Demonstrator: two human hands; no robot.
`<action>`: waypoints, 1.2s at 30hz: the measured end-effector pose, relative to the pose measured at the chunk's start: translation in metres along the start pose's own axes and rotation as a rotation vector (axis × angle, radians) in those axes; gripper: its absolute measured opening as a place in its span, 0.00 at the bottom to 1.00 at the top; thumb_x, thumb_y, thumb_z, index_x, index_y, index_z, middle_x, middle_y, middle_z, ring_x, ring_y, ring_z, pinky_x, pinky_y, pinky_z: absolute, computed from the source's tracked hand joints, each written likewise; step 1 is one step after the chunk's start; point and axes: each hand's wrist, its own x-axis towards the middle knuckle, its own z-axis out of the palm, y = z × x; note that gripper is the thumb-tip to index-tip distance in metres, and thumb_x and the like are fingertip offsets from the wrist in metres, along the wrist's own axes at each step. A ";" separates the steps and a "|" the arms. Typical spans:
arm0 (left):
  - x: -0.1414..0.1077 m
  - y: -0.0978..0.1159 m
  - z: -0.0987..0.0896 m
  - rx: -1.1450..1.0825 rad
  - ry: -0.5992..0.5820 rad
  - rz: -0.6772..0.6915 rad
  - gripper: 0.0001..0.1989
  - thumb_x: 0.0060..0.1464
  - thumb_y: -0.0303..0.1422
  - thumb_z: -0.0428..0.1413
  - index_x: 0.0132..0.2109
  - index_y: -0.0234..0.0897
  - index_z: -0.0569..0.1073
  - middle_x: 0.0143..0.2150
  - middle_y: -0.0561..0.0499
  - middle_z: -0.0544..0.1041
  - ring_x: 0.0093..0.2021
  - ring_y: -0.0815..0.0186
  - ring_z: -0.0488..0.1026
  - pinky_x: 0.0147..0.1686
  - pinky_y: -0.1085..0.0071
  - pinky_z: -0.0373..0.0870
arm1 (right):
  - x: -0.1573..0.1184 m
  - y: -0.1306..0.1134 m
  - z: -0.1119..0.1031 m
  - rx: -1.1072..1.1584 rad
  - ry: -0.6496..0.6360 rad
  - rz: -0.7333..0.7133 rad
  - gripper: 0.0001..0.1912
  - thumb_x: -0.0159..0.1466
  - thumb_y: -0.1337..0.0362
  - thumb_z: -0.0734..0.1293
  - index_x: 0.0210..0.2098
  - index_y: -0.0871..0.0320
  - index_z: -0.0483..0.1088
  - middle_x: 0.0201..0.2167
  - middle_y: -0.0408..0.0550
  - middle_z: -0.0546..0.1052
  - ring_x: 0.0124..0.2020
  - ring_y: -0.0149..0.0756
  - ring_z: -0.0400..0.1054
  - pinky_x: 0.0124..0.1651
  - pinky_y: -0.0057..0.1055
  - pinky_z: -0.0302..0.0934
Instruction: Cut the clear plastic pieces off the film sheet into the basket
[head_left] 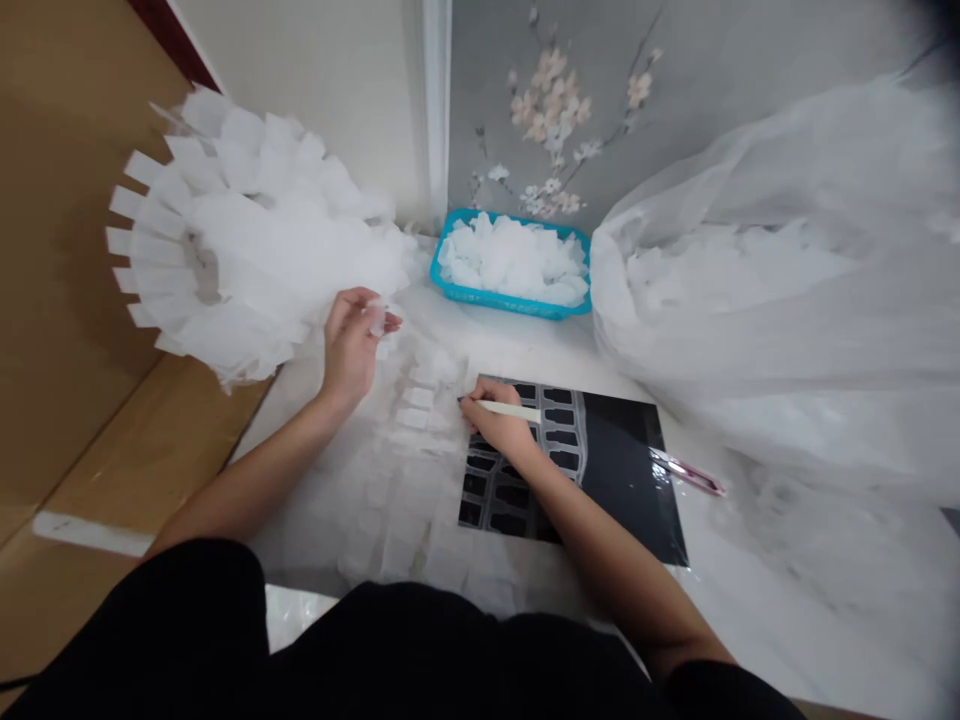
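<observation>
My left hand (354, 345) is raised over the left part of the white table, its fingers closed on a small translucent white piece (377, 318). In my right hand (495, 415) is a pale, pen-like tool (517, 410), its dark tip pointing left. That hand rests on the left part of a black sheet (622, 450), which bears rows of black shapes edged in grey. Between the two hands, small white pieces (416, 407) lie in rows on a thin translucent sheet.
A blue basket (517, 305) full of white pieces stands at the back. Left of it is a large white bundle with square tabs (277, 240). A big translucent bag (750, 330) fills the right. A pink-handled cutter (690, 474) lies on the black sheet's right edge.
</observation>
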 end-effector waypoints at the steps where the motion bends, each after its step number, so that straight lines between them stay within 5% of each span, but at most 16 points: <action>1: -0.002 0.002 -0.001 0.076 -0.084 0.034 0.05 0.53 0.32 0.55 0.39 0.41 0.68 0.38 0.53 0.70 0.33 0.68 0.73 0.37 0.69 0.70 | 0.001 0.000 -0.001 0.029 0.010 -0.003 0.08 0.55 0.65 0.63 0.23 0.54 0.58 0.16 0.36 0.68 0.17 0.30 0.63 0.22 0.25 0.57; 4: -0.007 0.005 0.002 0.442 -0.486 0.212 0.03 0.51 0.28 0.50 0.34 0.38 0.68 0.40 0.49 0.71 0.38 0.63 0.72 0.40 0.66 0.68 | 0.007 -0.001 -0.003 0.105 0.037 -0.013 0.08 0.57 0.63 0.63 0.25 0.53 0.58 0.19 0.38 0.71 0.18 0.30 0.65 0.22 0.26 0.60; 7: -0.005 0.005 0.013 0.922 -0.870 0.398 0.08 0.53 0.31 0.51 0.41 0.36 0.71 0.42 0.45 0.74 0.44 0.58 0.70 0.47 0.61 0.65 | 0.012 -0.003 -0.002 0.146 0.051 -0.032 0.08 0.56 0.63 0.64 0.25 0.54 0.58 0.19 0.37 0.71 0.18 0.30 0.65 0.22 0.25 0.60; 12: 0.010 0.002 0.035 1.397 -1.188 0.521 0.11 0.57 0.37 0.57 0.42 0.35 0.75 0.39 0.45 0.77 0.45 0.54 0.69 0.46 0.61 0.61 | 0.012 -0.007 -0.004 0.190 0.143 -0.073 0.09 0.55 0.65 0.65 0.23 0.54 0.59 0.17 0.36 0.69 0.17 0.28 0.62 0.22 0.25 0.57; 19: 0.009 -0.017 0.040 1.433 -1.100 0.447 0.17 0.62 0.41 0.53 0.55 0.44 0.74 0.51 0.45 0.73 0.49 0.55 0.66 0.45 0.62 0.58 | 0.012 0.003 -0.018 0.228 0.291 -0.050 0.10 0.57 0.65 0.63 0.23 0.53 0.56 0.16 0.36 0.69 0.17 0.28 0.61 0.22 0.25 0.56; 23: 0.002 -0.025 0.038 1.487 -1.080 0.406 0.19 0.61 0.41 0.53 0.56 0.43 0.73 0.51 0.43 0.72 0.50 0.53 0.65 0.45 0.61 0.59 | 0.015 0.009 -0.019 0.194 0.237 -0.008 0.11 0.56 0.65 0.64 0.22 0.53 0.57 0.16 0.37 0.69 0.17 0.29 0.62 0.21 0.26 0.57; 28: 0.000 -0.015 0.045 1.460 -1.083 0.525 0.22 0.62 0.39 0.52 0.61 0.39 0.68 0.57 0.43 0.70 0.51 0.52 0.63 0.46 0.59 0.58 | 0.013 0.010 -0.016 0.105 0.173 0.002 0.11 0.54 0.63 0.66 0.20 0.54 0.60 0.18 0.38 0.70 0.20 0.31 0.63 0.25 0.27 0.58; 36: 0.003 -0.017 0.053 1.401 -1.241 0.607 0.13 0.61 0.33 0.53 0.52 0.40 0.73 0.46 0.49 0.77 0.46 0.55 0.65 0.43 0.61 0.56 | 0.015 0.012 -0.016 0.002 0.156 0.010 0.10 0.54 0.63 0.66 0.20 0.54 0.59 0.16 0.37 0.66 0.21 0.30 0.59 0.26 0.27 0.54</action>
